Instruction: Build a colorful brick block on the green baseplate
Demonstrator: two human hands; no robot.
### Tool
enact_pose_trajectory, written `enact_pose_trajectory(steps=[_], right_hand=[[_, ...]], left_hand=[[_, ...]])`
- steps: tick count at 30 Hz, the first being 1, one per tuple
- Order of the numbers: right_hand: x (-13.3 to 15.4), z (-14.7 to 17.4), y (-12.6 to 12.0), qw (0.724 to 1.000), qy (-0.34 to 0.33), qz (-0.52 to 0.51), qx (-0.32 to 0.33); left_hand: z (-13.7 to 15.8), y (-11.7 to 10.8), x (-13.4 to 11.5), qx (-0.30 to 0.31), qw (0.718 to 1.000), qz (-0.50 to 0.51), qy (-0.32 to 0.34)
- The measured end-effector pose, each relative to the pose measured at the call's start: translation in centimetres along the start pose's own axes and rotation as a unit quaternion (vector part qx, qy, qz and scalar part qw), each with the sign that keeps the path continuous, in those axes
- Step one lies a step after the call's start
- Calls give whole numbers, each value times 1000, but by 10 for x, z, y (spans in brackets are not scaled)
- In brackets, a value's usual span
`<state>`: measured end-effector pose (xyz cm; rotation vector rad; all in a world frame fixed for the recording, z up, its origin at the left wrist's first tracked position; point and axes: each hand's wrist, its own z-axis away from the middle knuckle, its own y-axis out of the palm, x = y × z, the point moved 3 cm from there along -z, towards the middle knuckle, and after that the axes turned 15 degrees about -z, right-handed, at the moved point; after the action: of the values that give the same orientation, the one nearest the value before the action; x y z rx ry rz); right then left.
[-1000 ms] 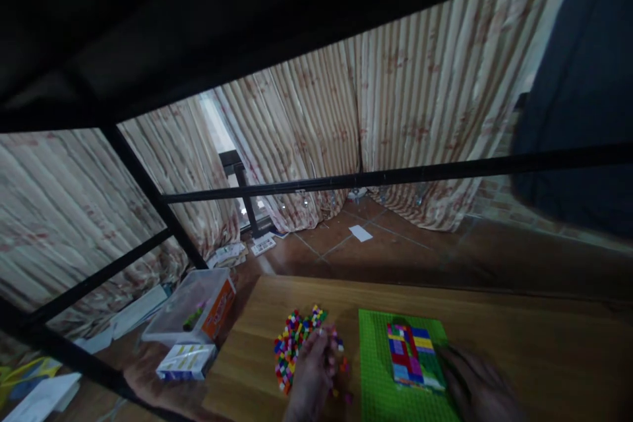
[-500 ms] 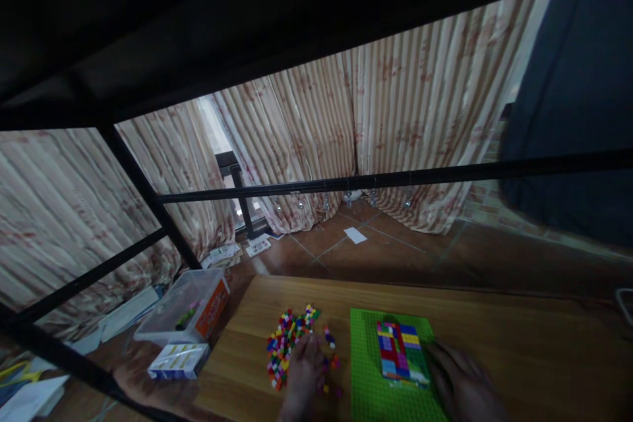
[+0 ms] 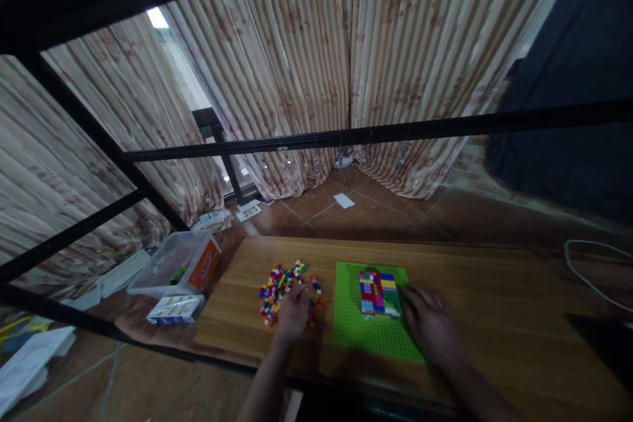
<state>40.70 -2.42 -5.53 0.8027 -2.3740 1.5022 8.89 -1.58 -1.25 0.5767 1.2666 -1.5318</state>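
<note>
A: Where does the brick build sit?
B: On the green baseplate, a little right of its middle and toward the far edge. The plate lies flat on the wooden tabletop.
A: Which way does the build point?
B: Its sides run near to far, near end leaning slightly right, roughly in line with the plate's edges. The long axis seems to run away from the person, but the build looks almost square from here, so I can't be sure.
A: And the left hand?
B: At the right side of the brick pile, fingers pointing away and drawn close together. Whether that grip has a brick in it, I can't tell.
A: The right hand?
B: By the plate's right edge, fingers bent, pointing away and leftward, tips just beside the build. I can't tell how far open that grip is, or whether it has hold of anything.
</note>
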Motion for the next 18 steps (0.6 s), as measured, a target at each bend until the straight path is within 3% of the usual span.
enact_pose_trajectory(steps=[5,8,13,18], right_hand=[[-2,0,1,1000,-3,-3,3],[-2,0,1,1000,-2,-3,1],[1,-1,-1,1000,-2,3,4],[4,-2,-4,1000,4,2,4]], left_hand=[[1,-9,-7,-8,995,-98,16],[1,-11,-10,-12,996,-82,23],[4,-10,-10,27,994,96,-34],[14,-14,-18,98,955,270,-72]])
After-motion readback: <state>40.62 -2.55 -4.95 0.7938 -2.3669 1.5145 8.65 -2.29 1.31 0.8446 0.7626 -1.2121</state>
